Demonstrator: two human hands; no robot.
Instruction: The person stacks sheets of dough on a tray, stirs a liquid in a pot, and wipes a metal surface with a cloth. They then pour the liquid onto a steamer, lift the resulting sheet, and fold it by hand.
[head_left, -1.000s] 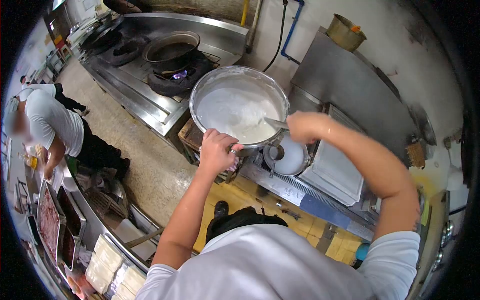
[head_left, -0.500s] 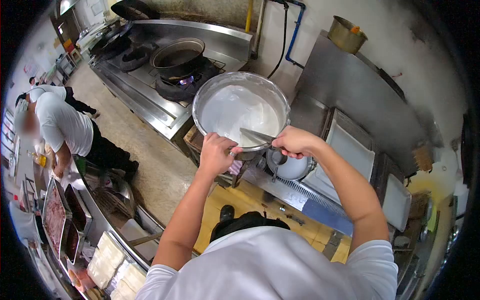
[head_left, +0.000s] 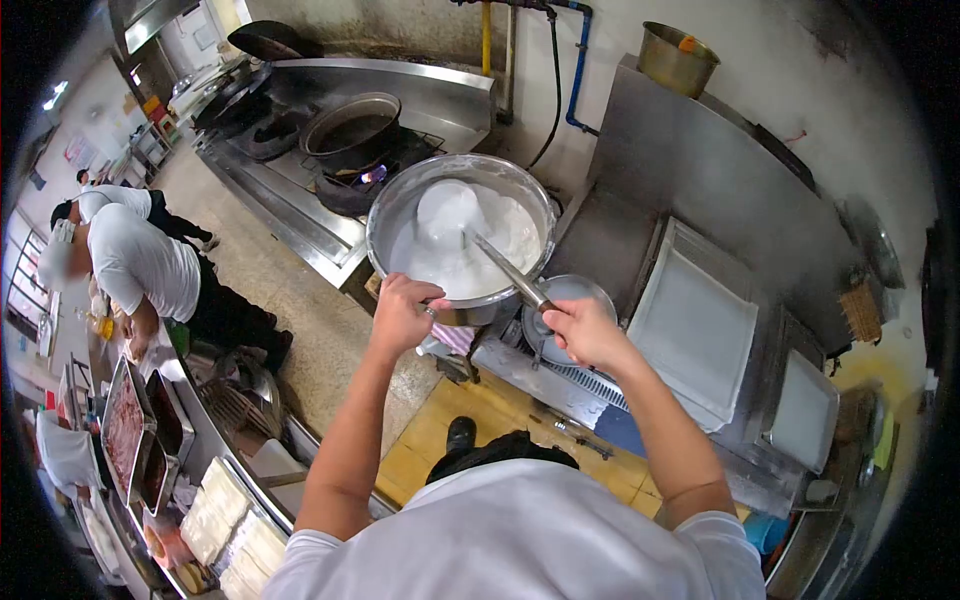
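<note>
A large round metal pot (head_left: 548,222) holds a thick white liquid (head_left: 425,262), with white smears on its inner wall. My left hand (head_left: 402,318) is closed over the near rim of this pot, a ring on one finger. In my right hand (head_left: 590,332) is the metal handle of a ladle (head_left: 505,265), fingers wrapped round its end. The ladle slants down over the rim, and its round, white-coated head shows in the liquid near the middle of the pot.
Behind stands a stove with a wok (head_left: 350,125) over a lit flame. A lidded pot (head_left: 575,300) and white-lined trays (head_left: 690,315) are at the right. Left, a person (head_left: 150,250) leans over a counter holding trays of reddish food (head_left: 127,425) and pale blocks (head_left: 215,510).
The ladle's head has come up into sight as a white round shape, and its handle stands more steeply. My right hand has dropped lower. My left hand stays on the rim.
</note>
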